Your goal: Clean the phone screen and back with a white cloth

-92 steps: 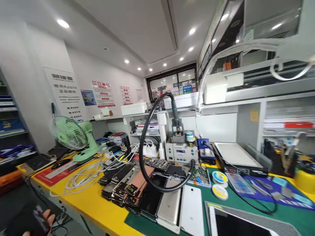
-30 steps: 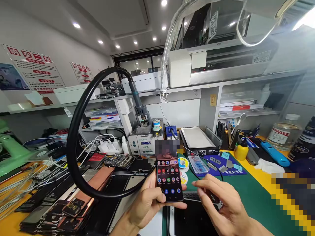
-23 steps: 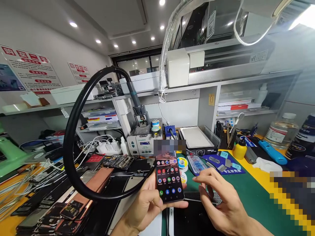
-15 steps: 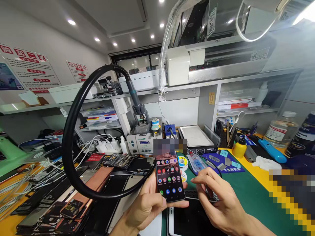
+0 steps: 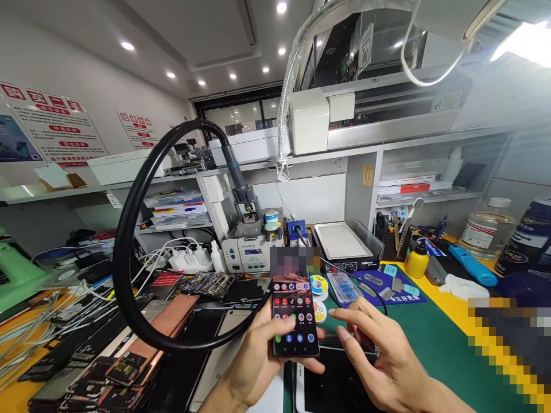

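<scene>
A black smartphone [image 5: 294, 317] with its screen lit and rows of app icons stands upright in my left hand [image 5: 258, 358], whose fingers wrap round its sides and lower edge. My right hand [image 5: 379, 355] hovers just right of the phone, fingers spread and bent, the index fingertip near the screen's lower right edge, holding nothing. Both hands are above the green mat [image 5: 430, 350] at the bench's front.
A thick black hose [image 5: 124, 252] loops from a hot-air station [image 5: 247, 252] over piled phones and back covers [image 5: 142, 344]. A white phone [image 5: 331, 390] lies under my hands. Solder spools [image 5: 318, 284], a heating plate [image 5: 342, 241], bottles [image 5: 486, 229] and tools crowd the back.
Three seconds ago I faced left with the phone low at the corner; since then both hands came up mid-bench. In the last second the phone dropped slightly and my right fingers spread beside it.
</scene>
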A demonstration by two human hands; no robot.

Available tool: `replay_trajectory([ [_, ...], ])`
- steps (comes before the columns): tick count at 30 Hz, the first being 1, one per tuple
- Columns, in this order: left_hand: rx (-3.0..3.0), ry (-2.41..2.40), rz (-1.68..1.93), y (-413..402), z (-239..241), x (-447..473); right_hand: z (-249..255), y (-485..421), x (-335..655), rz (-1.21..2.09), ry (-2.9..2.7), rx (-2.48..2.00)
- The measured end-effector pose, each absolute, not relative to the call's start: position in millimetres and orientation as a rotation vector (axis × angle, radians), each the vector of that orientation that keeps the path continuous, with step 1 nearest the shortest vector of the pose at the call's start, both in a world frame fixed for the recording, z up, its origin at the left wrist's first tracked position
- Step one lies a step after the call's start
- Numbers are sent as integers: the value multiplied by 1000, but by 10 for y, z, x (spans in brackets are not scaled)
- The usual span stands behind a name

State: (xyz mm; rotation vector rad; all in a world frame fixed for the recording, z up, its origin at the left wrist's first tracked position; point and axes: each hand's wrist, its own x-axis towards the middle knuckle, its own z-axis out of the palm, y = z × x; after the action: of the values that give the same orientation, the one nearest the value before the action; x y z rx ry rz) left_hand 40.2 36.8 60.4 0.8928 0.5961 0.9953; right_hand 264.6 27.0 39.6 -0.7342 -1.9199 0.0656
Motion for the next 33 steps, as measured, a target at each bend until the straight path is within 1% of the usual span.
replay_trajectory([
  [5,833,763,1074,427,591,442,408,267,2642,52,-1922,-744],
  [20,817,531,1051,412,538,369,399,285,2688,44,-1906,-762],
  [33,862,585,1062,407,583,363,364,384,2743,76,-1882,-792],
])
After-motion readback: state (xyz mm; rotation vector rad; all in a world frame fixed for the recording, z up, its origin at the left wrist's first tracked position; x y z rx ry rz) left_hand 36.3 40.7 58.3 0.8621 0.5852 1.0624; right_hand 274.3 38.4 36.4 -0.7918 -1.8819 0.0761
